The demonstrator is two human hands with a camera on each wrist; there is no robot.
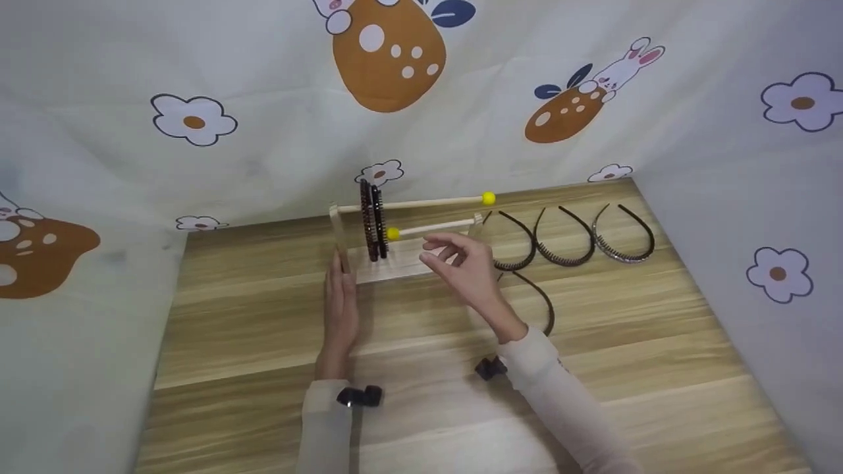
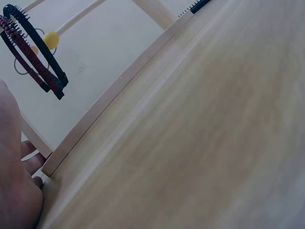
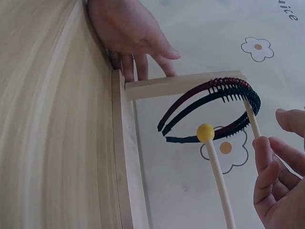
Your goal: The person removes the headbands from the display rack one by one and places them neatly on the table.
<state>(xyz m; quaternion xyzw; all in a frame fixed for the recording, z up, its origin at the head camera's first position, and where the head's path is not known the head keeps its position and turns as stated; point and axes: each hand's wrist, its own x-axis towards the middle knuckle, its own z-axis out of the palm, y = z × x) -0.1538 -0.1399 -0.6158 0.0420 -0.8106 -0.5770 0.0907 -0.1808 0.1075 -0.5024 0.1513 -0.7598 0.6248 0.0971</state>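
Observation:
A pale wooden rack (image 1: 338, 237) stands on the table, with two rods that end in yellow balls. Dark and reddish toothed headbands (image 1: 373, 220) hang together on its upper rod (image 1: 428, 203), close to the left upright. My left hand (image 1: 341, 303) rests against the outside of that upright, fingers extended, as the right wrist view also shows. By the lower rod (image 1: 438, 227), my right hand (image 1: 464, 266) hovers with loosely bent fingers and nothing in them. In the right wrist view, its thumb stands apart from its fingers, near the upper rod.
To the right of the rack lie three headbands in a row: a dark one (image 1: 532, 237), another dark one (image 1: 589, 240) and one with a glittery band (image 1: 649, 237). A further headband (image 1: 550, 309) lies nearer, partly behind the right forearm. A printed curtain (image 1: 276, 158) hangs behind the table (image 1: 263, 329).

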